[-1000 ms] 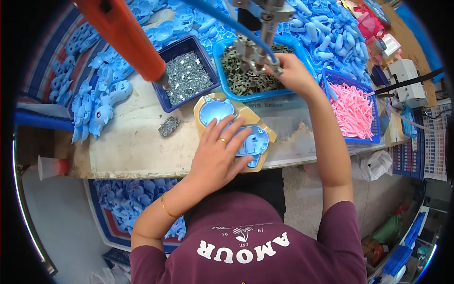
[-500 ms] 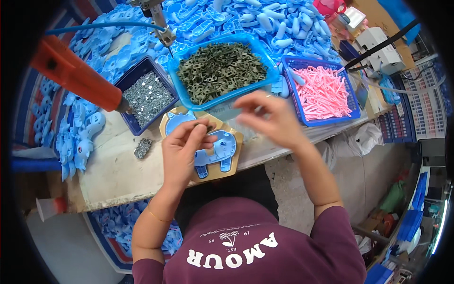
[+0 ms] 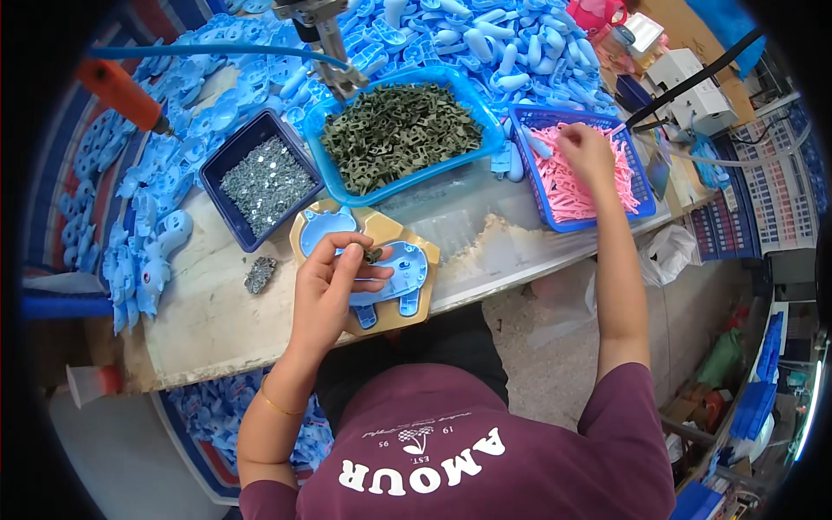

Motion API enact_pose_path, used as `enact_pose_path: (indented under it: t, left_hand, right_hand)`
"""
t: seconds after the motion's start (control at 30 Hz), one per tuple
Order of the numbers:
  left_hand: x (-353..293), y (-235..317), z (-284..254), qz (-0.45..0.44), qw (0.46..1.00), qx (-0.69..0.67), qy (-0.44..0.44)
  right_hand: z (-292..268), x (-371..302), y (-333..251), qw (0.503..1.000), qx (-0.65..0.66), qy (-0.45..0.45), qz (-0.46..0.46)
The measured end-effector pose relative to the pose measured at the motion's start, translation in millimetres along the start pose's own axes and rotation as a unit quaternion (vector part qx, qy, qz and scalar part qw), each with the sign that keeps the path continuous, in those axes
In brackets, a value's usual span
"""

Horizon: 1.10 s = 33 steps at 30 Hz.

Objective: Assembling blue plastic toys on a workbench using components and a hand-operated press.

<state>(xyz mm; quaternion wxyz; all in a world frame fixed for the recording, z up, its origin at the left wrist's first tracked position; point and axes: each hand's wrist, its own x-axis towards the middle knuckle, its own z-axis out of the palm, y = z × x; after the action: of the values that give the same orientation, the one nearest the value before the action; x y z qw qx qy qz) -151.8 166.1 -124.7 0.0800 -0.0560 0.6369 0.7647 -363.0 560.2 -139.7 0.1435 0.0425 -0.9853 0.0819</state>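
My left hand (image 3: 328,279) pinches a small olive-green plastic part (image 3: 373,255) between thumb and fingertips. It hovers over a tan fixture (image 3: 422,299) that cradles a light-blue animal-shaped shell half (image 3: 404,276), its inside facing up. Off to the right, my right hand (image 3: 588,158) reaches into a blue basket (image 3: 548,201) of thin pink plastic pieces (image 3: 572,201). Its fingers are curled down among them, and what they grip is hidden. A blue tub (image 3: 354,198) full of similar olive-green parts stands beyond the fixture.
A dark-blue bin of small screws (image 3: 267,186) sits left of the tub. An orange power screwdriver (image 3: 121,97) hangs at the upper left. A metal tool head (image 3: 334,65) hangs above the tub. Blue shells (image 3: 485,43) heap at the back; a screw clump (image 3: 260,274) lies near the bin.
My right hand has moved from above the fixture rightward into the basket of pink pieces. My left hand still holds the olive-green part. The orange screwdriver has swung up and away.
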Motion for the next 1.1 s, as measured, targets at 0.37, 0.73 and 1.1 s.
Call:
enact_pose_path:
  t: [0.37, 0.73, 1.1]
  left_hand:
    - [4.8, -4.4, -7.5, -0.014, 0.997, 0.073, 0.026]
    - [-1.9, 0.5, -1.4, -0.013, 0.999, 0.041, 0.032]
    - [-11.2, 8.3, -2.9, 0.057, 0.971, 0.231, 0.011]
  right_hand:
    - [-59.6, -53.3, -107.4, 0.822, 0.504, -0.237, -0.12]
    - [-51.0, -117.2, -212.7, 0.836, 0.428, -0.235, -0.252]
    - [-49.3, -133.2, -222.7, 0.855, 0.429, -0.205, -0.21]
